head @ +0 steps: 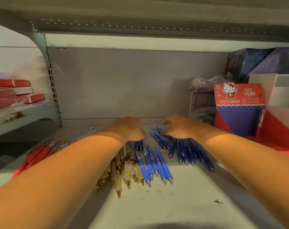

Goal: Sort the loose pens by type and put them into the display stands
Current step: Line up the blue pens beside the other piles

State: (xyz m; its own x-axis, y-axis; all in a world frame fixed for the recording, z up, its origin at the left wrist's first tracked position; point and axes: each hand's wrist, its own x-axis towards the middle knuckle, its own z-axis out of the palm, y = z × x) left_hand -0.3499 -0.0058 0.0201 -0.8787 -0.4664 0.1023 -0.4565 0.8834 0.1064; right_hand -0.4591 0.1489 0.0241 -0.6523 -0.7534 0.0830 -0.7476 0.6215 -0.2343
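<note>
Both hands over pen piles on shelf (181, 195).
Left hand (130, 128) above cream-gold pens (122, 172), grip hidden, cannot tell; right hand (179, 128) fingertips at blue pens (159, 138), grasp indeterminate.

Two bare forearms are seen stretched from the lower corners toward the middle of a pale shelf (181, 195). The left hand (129, 128) is held knuckles-up over cream pens (122, 171) with gold tips, its fingers hidden. The right hand (179, 128) is bent over a few blue pens (158, 138) lying askew; whether any is gripped cannot be told. Further rows of blue pens are laid at centre and centre right. Red pens (39, 154) are blurred at left. A red display stand (239, 96) is placed at right, one red pen (261, 119) upright inside. Red boxes (13, 91) are stacked at upper left.
</note>
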